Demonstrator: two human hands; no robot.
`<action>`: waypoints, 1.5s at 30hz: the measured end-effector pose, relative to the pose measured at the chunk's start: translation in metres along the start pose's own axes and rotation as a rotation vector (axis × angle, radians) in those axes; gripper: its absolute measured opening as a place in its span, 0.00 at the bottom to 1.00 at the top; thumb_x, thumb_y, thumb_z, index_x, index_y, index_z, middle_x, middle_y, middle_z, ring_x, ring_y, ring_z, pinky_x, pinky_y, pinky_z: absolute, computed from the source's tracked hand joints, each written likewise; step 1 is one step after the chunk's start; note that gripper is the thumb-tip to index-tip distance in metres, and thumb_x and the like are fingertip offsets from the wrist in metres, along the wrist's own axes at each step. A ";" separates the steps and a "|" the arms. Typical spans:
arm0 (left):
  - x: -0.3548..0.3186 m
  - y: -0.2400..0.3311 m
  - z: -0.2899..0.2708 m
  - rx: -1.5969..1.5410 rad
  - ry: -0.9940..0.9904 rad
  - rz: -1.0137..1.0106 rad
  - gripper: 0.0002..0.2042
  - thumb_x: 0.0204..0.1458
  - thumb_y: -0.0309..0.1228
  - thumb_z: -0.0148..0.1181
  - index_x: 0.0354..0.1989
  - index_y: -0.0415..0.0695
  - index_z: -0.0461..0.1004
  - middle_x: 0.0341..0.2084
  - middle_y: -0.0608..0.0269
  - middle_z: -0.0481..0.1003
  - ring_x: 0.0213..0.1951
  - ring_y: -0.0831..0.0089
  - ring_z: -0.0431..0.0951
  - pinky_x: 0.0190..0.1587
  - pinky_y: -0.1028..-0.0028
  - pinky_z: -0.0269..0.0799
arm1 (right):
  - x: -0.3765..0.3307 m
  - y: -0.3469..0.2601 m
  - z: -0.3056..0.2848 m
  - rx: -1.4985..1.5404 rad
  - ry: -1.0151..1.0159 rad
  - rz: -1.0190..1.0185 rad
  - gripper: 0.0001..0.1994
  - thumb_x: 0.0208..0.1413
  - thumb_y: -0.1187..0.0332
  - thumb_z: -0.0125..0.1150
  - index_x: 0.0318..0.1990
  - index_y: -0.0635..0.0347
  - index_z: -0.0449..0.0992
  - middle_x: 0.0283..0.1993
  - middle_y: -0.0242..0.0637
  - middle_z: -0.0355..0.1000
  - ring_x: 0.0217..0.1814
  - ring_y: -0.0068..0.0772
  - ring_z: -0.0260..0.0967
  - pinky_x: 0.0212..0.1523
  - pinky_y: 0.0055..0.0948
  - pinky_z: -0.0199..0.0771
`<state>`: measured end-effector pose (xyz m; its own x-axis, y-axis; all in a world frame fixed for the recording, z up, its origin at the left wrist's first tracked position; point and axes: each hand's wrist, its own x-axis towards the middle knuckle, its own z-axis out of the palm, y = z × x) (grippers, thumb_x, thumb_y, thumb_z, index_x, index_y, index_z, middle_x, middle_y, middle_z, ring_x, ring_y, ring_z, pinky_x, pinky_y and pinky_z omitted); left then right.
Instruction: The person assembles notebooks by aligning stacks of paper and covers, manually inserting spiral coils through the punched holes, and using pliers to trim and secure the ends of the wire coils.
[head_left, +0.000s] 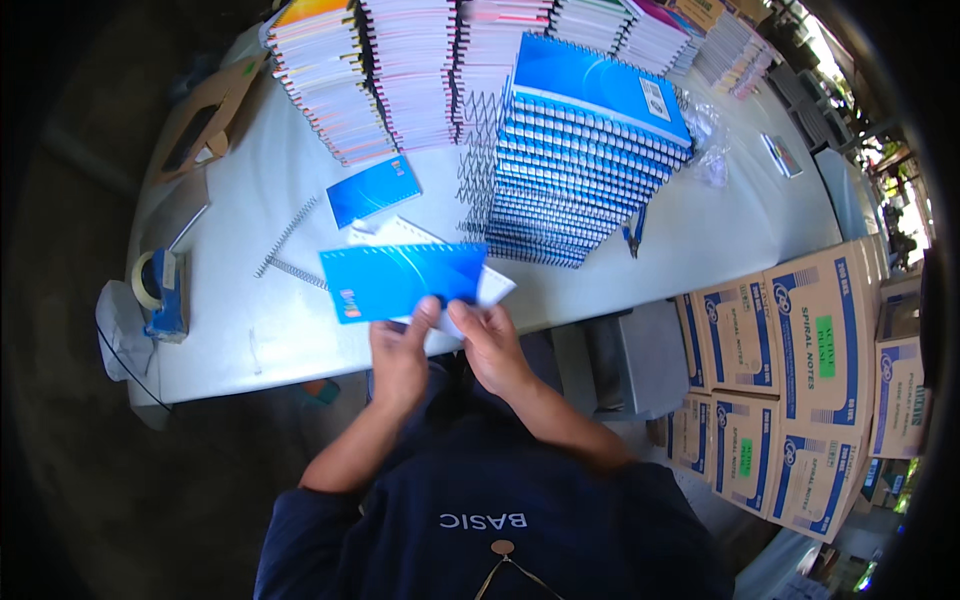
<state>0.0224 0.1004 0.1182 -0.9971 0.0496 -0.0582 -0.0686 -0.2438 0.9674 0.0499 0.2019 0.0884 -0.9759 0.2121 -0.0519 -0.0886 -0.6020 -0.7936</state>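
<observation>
Near the front edge of the table, both my hands hold an unbound blue notebook cover (400, 282), with a row of punched holes along its far edge. My left hand (398, 368) grips the near edge, thumb on top. Close beside it, my right hand (490, 345) pinches the same edge. White punched sheets (497, 287) stick out behind and to the right of the cover; whether my fingers also hold some of them is hard to make out. Just beyond lie a smaller-looking blue cover (373, 192) and loose metal spiral wires (288, 238).
A tall stack of blue spiral notebooks (590, 85) stands right of centre, with pliers (633, 235) beside it. More notebook stacks (410, 75) line the back. A tape dispenser (170, 300) and cardboard box (225, 105) sit left. Cartons (825, 340) are piled right, past a grey chair (650, 360).
</observation>
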 end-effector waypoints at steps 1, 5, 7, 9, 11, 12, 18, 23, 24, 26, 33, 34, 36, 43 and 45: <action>-0.008 -0.010 -0.002 -0.115 -0.050 -0.037 0.18 0.56 0.31 0.56 0.51 0.36 0.63 0.41 0.62 0.72 0.42 0.75 0.69 0.47 0.74 0.62 | 0.003 0.003 0.000 -0.020 -0.013 -0.066 0.18 0.58 0.67 0.56 0.53 0.67 0.68 0.47 0.36 0.71 0.46 0.25 0.67 0.47 0.26 0.67; 0.024 -0.021 -0.038 -0.068 0.244 0.153 0.26 0.47 0.21 0.59 0.56 0.38 0.59 0.48 0.59 0.66 0.52 0.71 0.65 0.55 0.70 0.59 | 0.024 -0.015 -0.028 -0.425 -0.145 -0.057 0.14 0.57 0.69 0.56 0.49 0.66 0.71 0.40 0.32 0.73 0.43 0.19 0.65 0.46 0.23 0.66; 0.035 -0.015 -0.044 0.016 0.044 0.079 0.26 0.46 0.17 0.56 0.56 0.39 0.59 0.47 0.59 0.65 0.52 0.70 0.64 0.57 0.70 0.57 | 0.038 -0.016 -0.051 -0.547 -0.255 0.002 0.14 0.55 0.70 0.58 0.47 0.66 0.72 0.45 0.33 0.72 0.47 0.20 0.66 0.49 0.24 0.66; 0.042 -0.015 -0.049 0.106 -0.087 0.082 0.27 0.45 0.15 0.53 0.56 0.40 0.59 0.47 0.60 0.65 0.52 0.70 0.64 0.57 0.70 0.56 | 0.046 -0.017 -0.057 -0.607 -0.320 -0.042 0.14 0.53 0.72 0.60 0.47 0.66 0.72 0.47 0.34 0.71 0.48 0.21 0.66 0.51 0.24 0.65; 0.047 -0.023 -0.049 0.202 -0.167 0.149 0.26 0.45 0.14 0.52 0.56 0.40 0.59 0.46 0.60 0.65 0.52 0.69 0.64 0.57 0.71 0.56 | 0.048 -0.017 -0.062 -0.609 -0.314 -0.187 0.15 0.50 0.73 0.62 0.47 0.66 0.72 0.47 0.35 0.72 0.49 0.23 0.67 0.51 0.25 0.65; 0.048 -0.024 -0.046 0.259 -0.188 0.196 0.26 0.46 0.13 0.50 0.56 0.41 0.59 0.44 0.61 0.65 0.50 0.70 0.65 0.57 0.71 0.56 | 0.051 -0.017 -0.064 -0.635 -0.319 -0.233 0.16 0.47 0.76 0.64 0.46 0.65 0.72 0.46 0.36 0.72 0.49 0.25 0.68 0.51 0.25 0.66; 0.048 -0.041 -0.031 0.305 -0.256 0.202 0.23 0.47 0.14 0.50 0.54 0.41 0.59 0.41 0.61 0.64 0.46 0.74 0.64 0.52 0.75 0.60 | 0.050 -0.007 -0.062 -0.706 -0.307 -0.133 0.12 0.48 0.77 0.64 0.42 0.64 0.74 0.40 0.34 0.73 0.44 0.22 0.69 0.47 0.22 0.67; 0.051 -0.039 -0.046 0.325 -0.291 0.184 0.22 0.46 0.11 0.47 0.51 0.41 0.60 0.41 0.62 0.64 0.46 0.74 0.65 0.51 0.77 0.60 | 0.051 -0.017 -0.054 -0.685 -0.340 -0.136 0.10 0.48 0.77 0.63 0.39 0.64 0.74 0.40 0.34 0.74 0.44 0.22 0.69 0.46 0.21 0.68; 0.050 -0.038 -0.046 0.364 -0.288 0.170 0.22 0.46 0.11 0.48 0.52 0.40 0.60 0.41 0.61 0.65 0.47 0.73 0.65 0.51 0.76 0.60 | 0.052 -0.014 -0.054 -0.644 -0.352 -0.143 0.09 0.49 0.78 0.62 0.39 0.64 0.74 0.42 0.35 0.74 0.45 0.23 0.69 0.47 0.22 0.68; 0.050 -0.047 -0.048 0.380 -0.295 0.112 0.23 0.45 0.10 0.48 0.51 0.40 0.60 0.42 0.59 0.65 0.48 0.71 0.66 0.52 0.74 0.61 | 0.051 -0.007 -0.051 -0.576 -0.358 -0.125 0.09 0.49 0.78 0.61 0.40 0.64 0.75 0.44 0.36 0.74 0.47 0.24 0.70 0.49 0.23 0.68; 0.088 0.000 -0.089 1.291 -0.226 0.635 0.21 0.39 0.13 0.48 0.43 0.46 0.71 0.42 0.55 0.71 0.48 0.56 0.69 0.54 0.62 0.59 | 0.053 -0.012 -0.061 -0.783 -0.415 -0.222 0.15 0.53 0.78 0.56 0.49 0.65 0.74 0.46 0.40 0.75 0.47 0.28 0.72 0.49 0.23 0.68; 0.093 0.010 -0.101 1.405 -0.204 0.629 0.20 0.38 0.15 0.48 0.42 0.47 0.72 0.42 0.57 0.71 0.48 0.57 0.69 0.54 0.61 0.58 | 0.053 -0.010 -0.062 -0.764 -0.372 -0.239 0.15 0.53 0.79 0.56 0.49 0.63 0.74 0.45 0.39 0.75 0.46 0.26 0.72 0.48 0.23 0.69; 0.098 0.023 -0.129 1.651 -0.184 0.628 0.16 0.42 0.19 0.51 0.41 0.48 0.73 0.41 0.58 0.71 0.49 0.57 0.68 0.56 0.56 0.55 | 0.055 -0.008 -0.059 -0.739 -0.322 -0.251 0.14 0.53 0.79 0.56 0.48 0.62 0.75 0.45 0.38 0.76 0.45 0.24 0.72 0.47 0.22 0.69; 0.099 0.030 -0.095 0.920 -0.337 0.227 0.10 0.56 0.30 0.47 0.44 0.41 0.70 0.38 0.49 0.72 0.42 0.54 0.72 0.48 0.65 0.65 | 0.054 -0.008 -0.068 -0.698 -0.322 -0.235 0.13 0.54 0.76 0.56 0.47 0.66 0.75 0.45 0.39 0.75 0.46 0.25 0.71 0.49 0.23 0.68; 0.095 0.013 -0.087 0.880 -0.360 0.379 0.11 0.59 0.33 0.45 0.43 0.39 0.70 0.35 0.48 0.73 0.39 0.56 0.74 0.42 0.66 0.68 | 0.054 -0.008 -0.066 -0.683 -0.303 -0.225 0.12 0.54 0.76 0.57 0.46 0.69 0.75 0.44 0.40 0.75 0.46 0.25 0.70 0.49 0.23 0.68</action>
<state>-0.0758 0.0173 0.1038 -0.8688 0.4405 0.2263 0.4429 0.4866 0.7531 0.0114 0.2692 0.0521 -0.9696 -0.0062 0.2445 -0.2445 0.0589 -0.9679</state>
